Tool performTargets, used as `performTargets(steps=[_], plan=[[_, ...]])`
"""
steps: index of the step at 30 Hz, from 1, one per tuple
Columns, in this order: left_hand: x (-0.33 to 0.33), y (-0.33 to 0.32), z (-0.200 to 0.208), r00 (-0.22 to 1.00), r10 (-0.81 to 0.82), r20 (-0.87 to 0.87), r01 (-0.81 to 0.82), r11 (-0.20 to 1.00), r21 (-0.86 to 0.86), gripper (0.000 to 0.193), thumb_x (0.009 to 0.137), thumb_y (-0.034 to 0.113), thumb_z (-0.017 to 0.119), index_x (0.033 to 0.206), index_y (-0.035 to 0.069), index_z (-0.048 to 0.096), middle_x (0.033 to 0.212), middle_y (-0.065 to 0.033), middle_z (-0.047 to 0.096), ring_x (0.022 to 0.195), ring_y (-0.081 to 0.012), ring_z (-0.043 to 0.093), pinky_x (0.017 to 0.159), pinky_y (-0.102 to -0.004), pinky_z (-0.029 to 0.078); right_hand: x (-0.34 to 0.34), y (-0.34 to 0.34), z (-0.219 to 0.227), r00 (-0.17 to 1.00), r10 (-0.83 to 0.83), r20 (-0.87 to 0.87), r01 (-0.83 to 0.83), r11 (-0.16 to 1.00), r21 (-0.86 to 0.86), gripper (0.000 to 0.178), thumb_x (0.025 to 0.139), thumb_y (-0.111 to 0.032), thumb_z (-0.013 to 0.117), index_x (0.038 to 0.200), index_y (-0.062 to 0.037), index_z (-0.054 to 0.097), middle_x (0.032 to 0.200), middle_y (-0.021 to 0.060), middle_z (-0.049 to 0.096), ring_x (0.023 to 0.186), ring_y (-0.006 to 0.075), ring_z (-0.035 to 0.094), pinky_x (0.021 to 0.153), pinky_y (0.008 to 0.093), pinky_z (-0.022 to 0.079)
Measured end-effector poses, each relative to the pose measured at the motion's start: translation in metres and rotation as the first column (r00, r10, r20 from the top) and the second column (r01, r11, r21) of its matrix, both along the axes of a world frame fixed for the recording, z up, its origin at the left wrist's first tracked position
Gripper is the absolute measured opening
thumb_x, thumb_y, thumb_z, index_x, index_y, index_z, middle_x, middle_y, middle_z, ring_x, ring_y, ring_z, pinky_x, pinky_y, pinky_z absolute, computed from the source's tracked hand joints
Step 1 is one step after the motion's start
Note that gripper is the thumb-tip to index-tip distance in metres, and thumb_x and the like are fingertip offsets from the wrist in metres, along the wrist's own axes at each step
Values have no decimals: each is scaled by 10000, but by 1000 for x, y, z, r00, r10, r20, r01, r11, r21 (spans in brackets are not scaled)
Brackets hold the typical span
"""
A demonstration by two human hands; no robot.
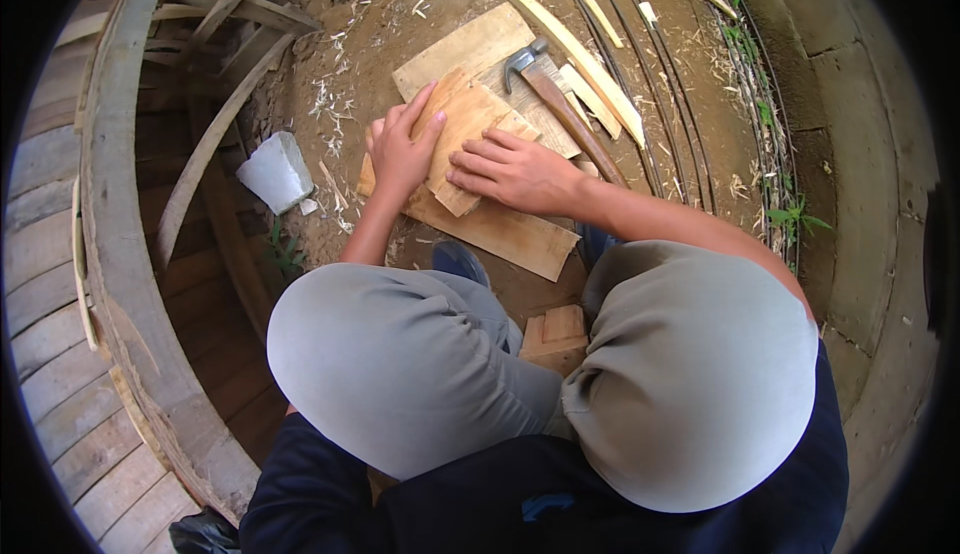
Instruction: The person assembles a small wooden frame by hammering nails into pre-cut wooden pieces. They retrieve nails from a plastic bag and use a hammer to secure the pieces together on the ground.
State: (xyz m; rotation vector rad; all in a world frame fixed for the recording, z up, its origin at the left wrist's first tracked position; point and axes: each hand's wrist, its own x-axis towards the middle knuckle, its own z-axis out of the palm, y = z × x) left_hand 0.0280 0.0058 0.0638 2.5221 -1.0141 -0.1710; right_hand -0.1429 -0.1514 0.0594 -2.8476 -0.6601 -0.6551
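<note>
A short, pale wooden board (470, 119) lies tilted across other planks in front of my knees. My left hand (402, 149) grips its left edge, thumb on top; the other fingertips are partly hidden. Across the board's right part lies my right hand (515, 169), fingers stretched out and pressed on the wood. Beneath are a wide plank (465, 49) on the far side and another plank (530, 242) on the near side. A claw hammer (560, 104) with a wooden handle rests just right of the board, beyond my right hand.
Thin wood strips (570, 44) and dark rods (655, 84) lie to the right, near a wall (870, 154). A pale stone block (275, 172) sits left, beside a curved timber frame (120, 204). A small wood block (555, 332) lies between my feet. Shavings litter the dirt.
</note>
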Motion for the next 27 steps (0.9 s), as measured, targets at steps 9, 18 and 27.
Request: performTargets(steps=[9, 18, 27], plan=[[-5, 0, -22, 994, 22, 111, 1, 979, -204, 416, 956, 377, 679, 1368, 316, 673, 1029, -42, 660, 972, -263, 557, 940, -376, 447, 1, 14, 0, 998, -47, -41, 50, 996, 76, 412, 880, -279, 602, 1253, -106, 612, 1133, 52, 570, 1119, 216, 561, 1030, 414, 424], [-8, -3, -15, 994, 9, 112, 10, 987, -162, 393, 1005, 349, 628, 1385, 258, 665, 1060, -69, 670, 959, -249, 553, 923, -370, 431, 12, 26, -16, 996, -77, 42, 75, 996, 52, 439, 806, -398, 684, 1112, -89, 631, 1036, 32, 580, 1074, 201, 560, 1016, 420, 421], [-8, -3, -16, 991, -18, 136, 38, 988, -147, 401, 1023, 350, 602, 1403, 233, 648, 1046, -77, 659, 946, -258, 547, 907, -377, 429, 10, 29, -20, 996, -75, 45, 72, 995, 68, 294, 882, -311, 600, 1063, -83, 646, 989, 27, 595, 999, 189, 572, 994, 406, 429]])
